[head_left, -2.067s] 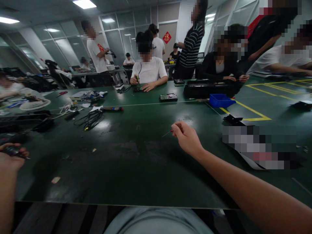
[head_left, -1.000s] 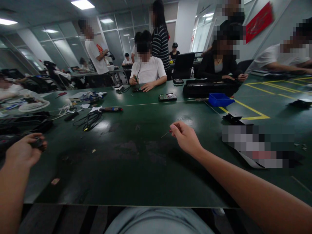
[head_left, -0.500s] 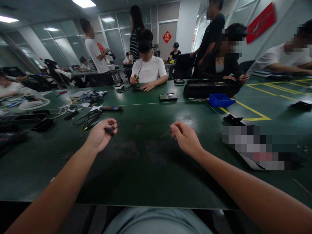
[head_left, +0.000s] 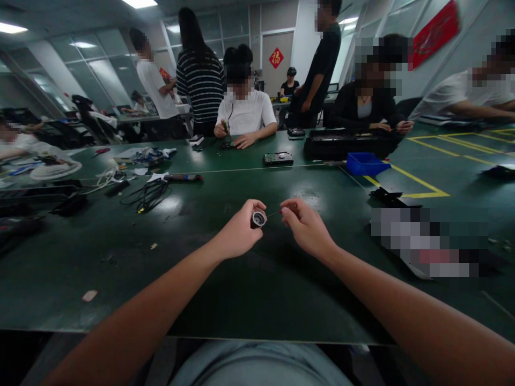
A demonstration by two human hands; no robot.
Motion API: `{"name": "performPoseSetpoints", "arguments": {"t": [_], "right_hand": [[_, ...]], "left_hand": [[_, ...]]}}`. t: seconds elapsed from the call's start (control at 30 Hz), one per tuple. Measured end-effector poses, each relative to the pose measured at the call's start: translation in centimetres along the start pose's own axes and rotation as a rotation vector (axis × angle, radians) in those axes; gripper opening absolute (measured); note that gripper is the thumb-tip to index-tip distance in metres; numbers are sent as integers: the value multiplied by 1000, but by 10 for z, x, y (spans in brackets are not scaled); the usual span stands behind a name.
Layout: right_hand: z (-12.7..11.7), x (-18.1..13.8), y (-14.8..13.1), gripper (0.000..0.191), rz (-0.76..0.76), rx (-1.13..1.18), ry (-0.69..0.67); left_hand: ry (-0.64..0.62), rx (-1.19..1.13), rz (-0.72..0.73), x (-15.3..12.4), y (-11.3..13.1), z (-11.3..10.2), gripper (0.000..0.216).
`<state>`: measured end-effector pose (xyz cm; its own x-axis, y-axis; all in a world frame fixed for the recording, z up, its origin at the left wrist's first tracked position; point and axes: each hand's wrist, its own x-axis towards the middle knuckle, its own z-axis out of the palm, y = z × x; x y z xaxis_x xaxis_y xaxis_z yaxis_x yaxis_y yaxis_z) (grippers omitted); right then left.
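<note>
Plainly, the near side of the green table [head_left: 257,311] is bounded by a straight edge that runs below both hands, and a stretch of tabletop is left between that edge and the fingers. Elbow room is given to the left, as far as two pale scraps [head_left: 89,295]; to the right, the reach is limited by one blurred flat item [head_left: 426,246].

One dark round part [head_left: 258,219] is gripped in the left hand [head_left: 239,233], whose fingers and thumb are curled partway closed around it. Its ringed end is turned toward the viewer, slightly right. One thin screwdriver [head_left: 275,214] is pinched between thumb and fingers of the right hand [head_left: 306,225]; its handle is mostly hidden. Its long axis is laid nearly crosswise, with the shaft pointed left and a little down at the part; whether contact is made cannot be told.

Beyond the hands, one circuit board [head_left: 278,158] is seen straight ahead, one blue tray [head_left: 368,164] farther right, and one cable bundle [head_left: 149,195] off to the left.
</note>
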<state>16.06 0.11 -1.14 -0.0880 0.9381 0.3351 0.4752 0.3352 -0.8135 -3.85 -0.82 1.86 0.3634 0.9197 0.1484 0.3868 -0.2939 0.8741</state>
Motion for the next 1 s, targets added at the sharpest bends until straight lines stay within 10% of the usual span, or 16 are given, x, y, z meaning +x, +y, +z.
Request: {"name": "performPoseSetpoints", "arguments": {"t": [0.4, 1.0], "right_hand": [[-5, -5, -12, 20, -9, 9, 28], [-4, -6, -15, 19, 14, 247, 129]], "left_hand": [[-54, 348, 61, 6, -50, 2, 32], [9, 227, 106, 5, -53, -1, 41]]}}
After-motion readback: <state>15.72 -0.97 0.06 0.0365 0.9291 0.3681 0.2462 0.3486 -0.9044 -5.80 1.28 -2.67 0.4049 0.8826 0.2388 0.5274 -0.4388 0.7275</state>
